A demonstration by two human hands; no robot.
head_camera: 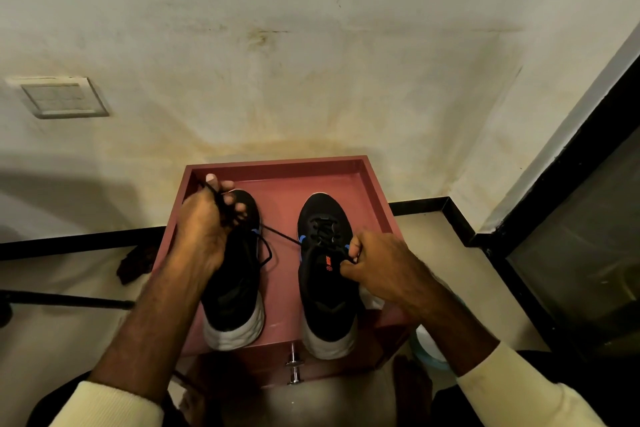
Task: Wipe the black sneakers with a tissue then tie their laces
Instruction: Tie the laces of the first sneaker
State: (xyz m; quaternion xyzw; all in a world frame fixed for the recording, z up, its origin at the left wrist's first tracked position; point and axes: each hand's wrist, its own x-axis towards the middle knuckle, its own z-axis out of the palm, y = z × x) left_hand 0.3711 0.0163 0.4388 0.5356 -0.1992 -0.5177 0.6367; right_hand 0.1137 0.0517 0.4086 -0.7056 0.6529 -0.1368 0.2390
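Your left hand [207, 222]: extended forward, fingers curled round lace [281, 236] | your right hand [375, 263]: nearer you, thumb and fingers pinching lace | forearms bare, apart

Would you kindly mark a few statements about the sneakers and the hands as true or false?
1. The left sneaker and right sneaker both stand on the maroon tray. True.
2. The left hand is empty. False: it grips a black lace.
3. The right hand pinches black lace at the right sneaker. True.
4. The sneakers' toes point toward the person. False: their white heels are nearest; the toes face the wall.
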